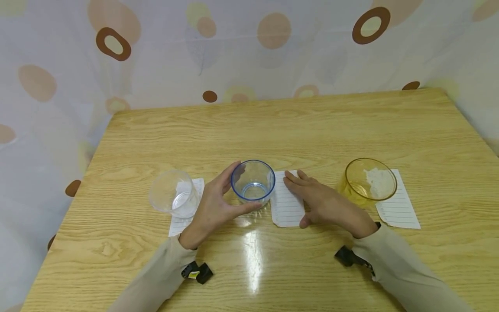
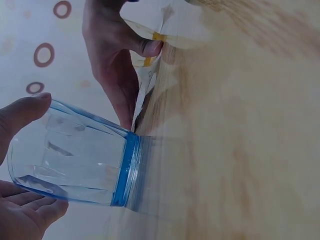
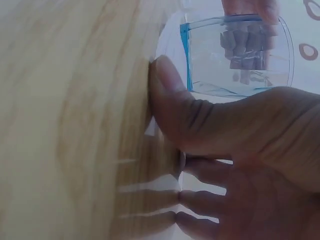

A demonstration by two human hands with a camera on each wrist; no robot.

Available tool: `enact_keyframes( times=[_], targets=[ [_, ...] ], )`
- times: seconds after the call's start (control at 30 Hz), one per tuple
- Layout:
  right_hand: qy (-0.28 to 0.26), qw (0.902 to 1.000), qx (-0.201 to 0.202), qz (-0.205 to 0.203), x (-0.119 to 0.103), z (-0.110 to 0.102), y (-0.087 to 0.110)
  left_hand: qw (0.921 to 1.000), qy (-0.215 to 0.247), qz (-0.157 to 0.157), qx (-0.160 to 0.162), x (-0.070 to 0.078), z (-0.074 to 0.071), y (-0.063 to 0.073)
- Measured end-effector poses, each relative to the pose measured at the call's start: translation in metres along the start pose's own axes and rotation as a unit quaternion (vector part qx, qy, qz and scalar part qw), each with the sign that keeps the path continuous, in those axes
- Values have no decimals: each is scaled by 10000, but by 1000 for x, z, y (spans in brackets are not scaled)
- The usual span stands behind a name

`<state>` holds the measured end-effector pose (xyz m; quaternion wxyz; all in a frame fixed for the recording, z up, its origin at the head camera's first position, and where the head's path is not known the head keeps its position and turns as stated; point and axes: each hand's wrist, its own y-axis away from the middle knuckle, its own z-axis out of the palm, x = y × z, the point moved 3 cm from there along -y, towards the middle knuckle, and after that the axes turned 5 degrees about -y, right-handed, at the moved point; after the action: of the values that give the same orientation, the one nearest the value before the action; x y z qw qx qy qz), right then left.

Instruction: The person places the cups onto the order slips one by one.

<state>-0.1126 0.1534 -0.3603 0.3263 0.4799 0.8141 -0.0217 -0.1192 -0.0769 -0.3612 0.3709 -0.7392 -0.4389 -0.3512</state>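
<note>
My left hand (image 1: 216,203) holds a clear glass bowl with a blue rim (image 1: 253,200), thumb on the near side and fingers on the far side. In the left wrist view, the blue-tinted base of the glass bowl (image 2: 125,170) is at or just above the tabletop; I cannot tell which. Just right of the bowl lies a small lined sheet of paper (image 1: 286,212). Over the sheet's right part, my right hand (image 1: 319,197) rests with its fingers stretched out, fingertips on the paper. The right wrist view shows the right hand's thumb (image 3: 172,100) low over the wood.
A clear colorless bowl (image 1: 165,190) stands at the left by another lined sheet (image 1: 198,186). On the right, an amber bowl (image 1: 352,184) stands against a third sheet (image 1: 401,210), with something white showing in or through it. A patterned curtain (image 1: 241,56) hangs behind the wooden table (image 1: 273,130).
</note>
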Motion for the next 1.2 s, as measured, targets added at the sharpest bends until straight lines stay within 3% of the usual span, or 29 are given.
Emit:
enact_keyframes(
  times=[0.37, 0.73, 1.0, 1.2],
  targets=[
    [-195, 9982, -16, 566, -2, -5, 0, 10000, 24, 23, 12, -1, 0, 3],
    [76, 9989, 69, 462, 1, -2, 1, 10000, 3, 22, 43, 1, 0, 1],
    [66, 9998, 86, 138, 1, -2, 3, 9999, 54, 42, 77, 2, -2, 1],
    [-227, 9988, -6, 424, 3, -3, 1, 9999, 64, 86, 77, 2, -2, 1]
  ],
)
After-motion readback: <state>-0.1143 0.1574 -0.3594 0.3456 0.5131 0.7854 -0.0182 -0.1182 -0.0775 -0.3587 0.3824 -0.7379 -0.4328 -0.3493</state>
